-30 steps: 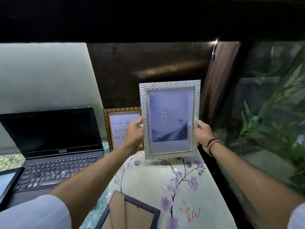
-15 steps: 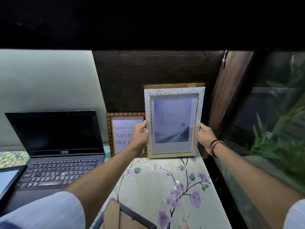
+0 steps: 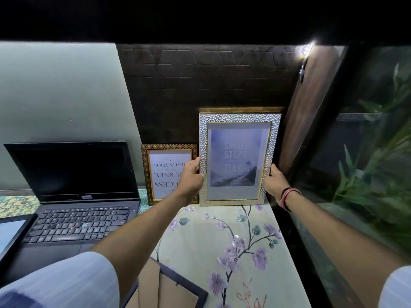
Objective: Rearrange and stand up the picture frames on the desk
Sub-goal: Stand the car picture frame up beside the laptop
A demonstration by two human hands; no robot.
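A silver textured picture frame (image 3: 239,117) with a misty "small steps" print stands upright at the back of the desk (image 3: 200,241), its bottom edge on the floral surface. My left hand (image 3: 191,174) grips its left edge and my right hand (image 3: 272,182) grips its right edge. Behind it, the top of a gold frame (image 3: 241,110) peeks out. To its left a brown patterned frame (image 3: 169,146) leans on the dark wall, its text upside down. A dark frame (image 3: 178,285) lies face down near me.
An open black laptop (image 3: 73,196) sits on the left, with a tablet (image 3: 11,234) at the far left edge. A dark wooden post (image 3: 311,107) and a glass panel with green plants (image 3: 378,163) border the desk on the right.
Both hands carried the silver frame back and down from mid-air until it stands on the desk against the wall. The view moved closer to the desk.
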